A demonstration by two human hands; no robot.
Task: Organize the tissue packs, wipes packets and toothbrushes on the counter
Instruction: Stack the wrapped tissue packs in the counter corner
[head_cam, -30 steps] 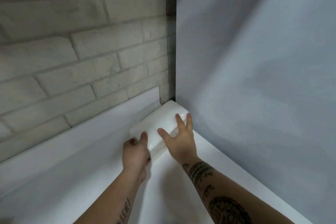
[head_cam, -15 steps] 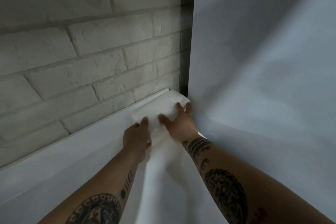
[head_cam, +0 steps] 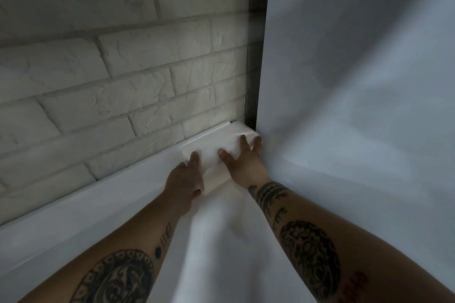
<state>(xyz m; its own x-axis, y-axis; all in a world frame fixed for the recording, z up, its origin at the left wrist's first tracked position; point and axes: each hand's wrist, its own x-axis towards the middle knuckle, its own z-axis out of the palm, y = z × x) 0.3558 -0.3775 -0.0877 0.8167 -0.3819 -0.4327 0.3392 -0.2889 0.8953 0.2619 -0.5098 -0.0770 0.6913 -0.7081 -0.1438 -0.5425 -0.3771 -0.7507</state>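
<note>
Item: one white tissue pack (head_cam: 213,156), lying under both our hands, in the counter (head_cam: 221,233) corner just past the fingertips. Right hand (head_cam: 243,166) flat on top, fingers spread. Left hand (head_cam: 186,181) pinching the near end. We judge this pack nearly placed. Wipes and toothbrushes are out of view, so presumably outstanding.

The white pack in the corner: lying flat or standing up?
Lying flat: the pack rests broad face up on the counter.

A white table (head_cam: 221,241) is bounded at the back by a low white upstand (head_cam: 103,192) and on the right by a pale panel (head_cam: 357,106). One white pack (head_cam: 209,156), wrapped in glossy film, is seen lying on it in the far corner, close against the upstand.
</note>
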